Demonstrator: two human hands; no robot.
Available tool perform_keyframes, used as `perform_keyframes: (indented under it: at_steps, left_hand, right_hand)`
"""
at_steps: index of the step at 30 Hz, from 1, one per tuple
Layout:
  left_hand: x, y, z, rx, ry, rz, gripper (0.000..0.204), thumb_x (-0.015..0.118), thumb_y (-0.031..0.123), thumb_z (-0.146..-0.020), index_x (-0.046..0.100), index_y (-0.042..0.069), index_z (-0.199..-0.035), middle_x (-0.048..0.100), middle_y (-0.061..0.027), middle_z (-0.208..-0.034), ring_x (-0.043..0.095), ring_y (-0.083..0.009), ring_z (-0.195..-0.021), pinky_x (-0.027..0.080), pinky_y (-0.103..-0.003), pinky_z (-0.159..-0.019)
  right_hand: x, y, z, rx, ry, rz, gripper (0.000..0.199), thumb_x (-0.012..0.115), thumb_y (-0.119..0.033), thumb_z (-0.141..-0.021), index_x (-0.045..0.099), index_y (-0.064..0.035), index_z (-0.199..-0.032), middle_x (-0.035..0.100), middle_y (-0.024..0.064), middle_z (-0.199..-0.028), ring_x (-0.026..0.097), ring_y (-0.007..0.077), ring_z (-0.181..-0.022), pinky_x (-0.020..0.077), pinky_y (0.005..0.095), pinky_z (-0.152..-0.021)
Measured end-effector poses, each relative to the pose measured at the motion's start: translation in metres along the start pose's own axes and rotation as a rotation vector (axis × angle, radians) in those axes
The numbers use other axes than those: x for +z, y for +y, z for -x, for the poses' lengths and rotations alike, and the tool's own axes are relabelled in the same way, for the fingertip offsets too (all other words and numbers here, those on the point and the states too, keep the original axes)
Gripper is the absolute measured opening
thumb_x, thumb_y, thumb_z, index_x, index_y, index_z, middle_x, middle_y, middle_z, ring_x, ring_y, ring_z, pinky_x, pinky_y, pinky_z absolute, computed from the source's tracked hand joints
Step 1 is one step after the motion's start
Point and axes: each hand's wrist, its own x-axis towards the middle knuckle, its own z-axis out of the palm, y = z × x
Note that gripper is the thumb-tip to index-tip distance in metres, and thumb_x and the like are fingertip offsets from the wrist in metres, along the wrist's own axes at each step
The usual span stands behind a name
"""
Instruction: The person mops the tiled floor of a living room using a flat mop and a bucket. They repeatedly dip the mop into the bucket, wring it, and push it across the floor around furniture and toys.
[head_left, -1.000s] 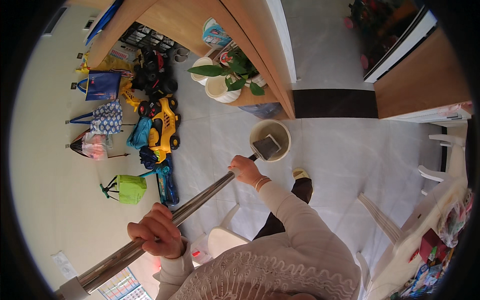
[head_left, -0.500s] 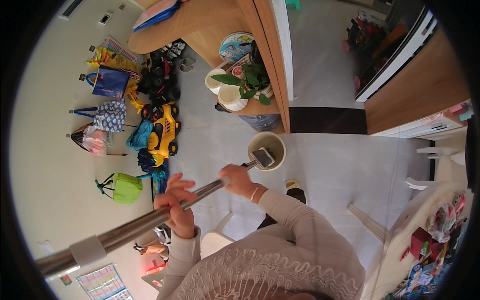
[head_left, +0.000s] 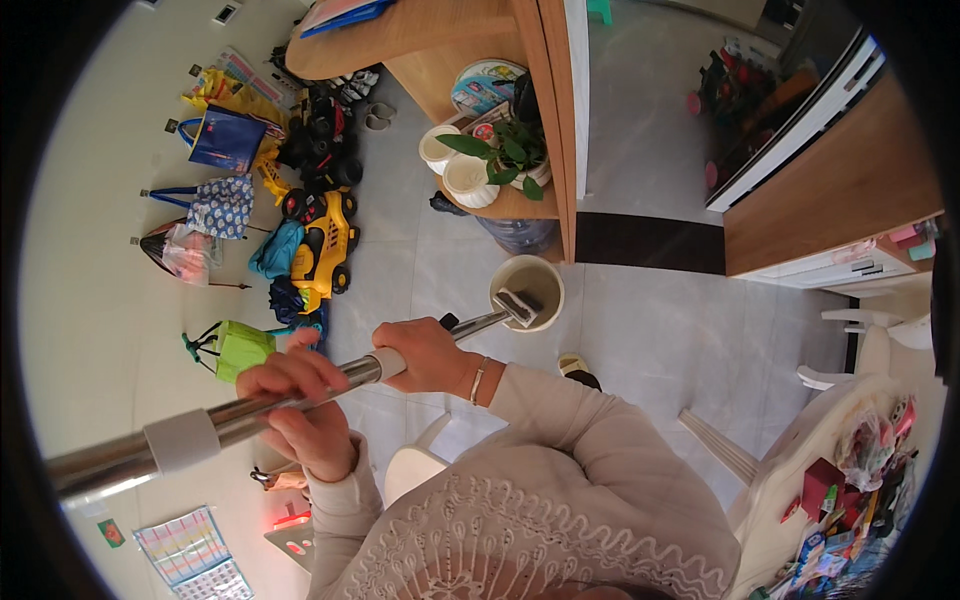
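Observation:
A long metal-handled mop (head_left: 365, 372) slants from the lower left up toward a cream bucket (head_left: 497, 300) on the floor. Its small pale head (head_left: 518, 309) is inside the bucket's mouth. My right hand (head_left: 425, 357) is closed round the pole just beyond a white collar, a bracelet on its wrist. Nearer the pole's upper end, my left hand (head_left: 300, 405) wraps it with thumb and fingers. A wider pole section with another white collar (head_left: 182, 440) extends past my left hand to the left. What lies in the bottom of the bucket is not clear.
Behind the bucket stands a wooden shelf unit (head_left: 560, 130) with a potted plant (head_left: 515, 150) and white pots. A yellow toy truck (head_left: 322, 245) and hanging bags line the left wall. On the right are a cluttered table (head_left: 780, 470) and white chairs (head_left: 880, 350).
My right hand has slid up the pole toward my left hand, now beside the collar. My left hand's fingers have closed more round the pole. The mop head has turned slightly within the bucket.

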Motion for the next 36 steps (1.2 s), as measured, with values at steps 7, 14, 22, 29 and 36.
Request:
perform_keyframes:
  at_steps: [7,14,22,29,36]
  left_hand:
    - [0.033,-0.011,-0.01,0.022,0.129,-0.025,0.044,0.053,0.056,-0.091,0.038,0.015,-0.087,0.033,0.0062,-0.058,0.03,-0.0056,-0.048,0.035,-0.032,-0.071]
    - [0.05,-0.016,-0.008,0.162,0.086,0.242,0.036,0.055,0.044,-0.094,0.036,0.015,-0.084,0.036,0.0075,-0.058,0.035,-0.0014,-0.046,0.035,-0.026,-0.068]
    - [0.026,-0.016,0.009,0.097,0.186,-0.055,0.045,0.051,0.056,-0.092,0.033,0.015,-0.086,0.041,0.0026,-0.055,0.044,-0.013,-0.043,0.045,-0.043,-0.077]
    - [-0.002,-0.008,0.015,0.083,0.044,-0.223,0.046,0.042,0.054,-0.095,0.033,0.01,-0.091,0.064,-0.0232,-0.101,0.059,-0.0393,-0.108,0.031,-0.059,-0.104]
    - [0.016,0.005,0.023,0.028,0.081,-0.077,0.047,0.051,0.054,-0.092,0.035,0.01,-0.086,0.056,-0.008,-0.062,0.06,-0.0252,-0.06,0.047,-0.046,-0.088]
  right_hand:
    - [0.003,0.095,0.043,-0.004,0.125,0.06,0.023,0.074,-0.017,-0.073,0.052,-0.0101,-0.073,0.053,0.0079,-0.065,0.055,0.0315,-0.059,0.0429,0.0398,-0.052]
    - [0.021,0.246,0.13,0.282,0.225,0.077,0.017,0.069,-0.009,-0.076,0.052,-0.0068,-0.072,0.055,0.0109,-0.073,0.055,0.0331,-0.075,0.0451,0.0424,-0.065]
    - [0.018,0.157,0.101,0.167,0.177,0.071,0.019,0.069,-0.006,-0.066,0.055,-0.0079,-0.078,0.057,0.0113,-0.074,0.057,0.0342,-0.071,0.046,0.042,-0.062]
    - [-0.008,-0.078,-0.026,-0.093,0.047,-0.044,0.026,0.07,-0.011,-0.062,0.056,-0.0116,-0.084,0.061,0.0074,-0.075,0.062,0.0309,-0.073,0.0489,0.0418,-0.061]
    - [-0.008,-0.053,0.004,-0.089,0.052,0.024,0.024,0.071,-0.014,-0.066,0.056,-0.0115,-0.084,0.061,0.0065,-0.074,0.063,0.0281,-0.071,0.0487,0.0395,-0.057]
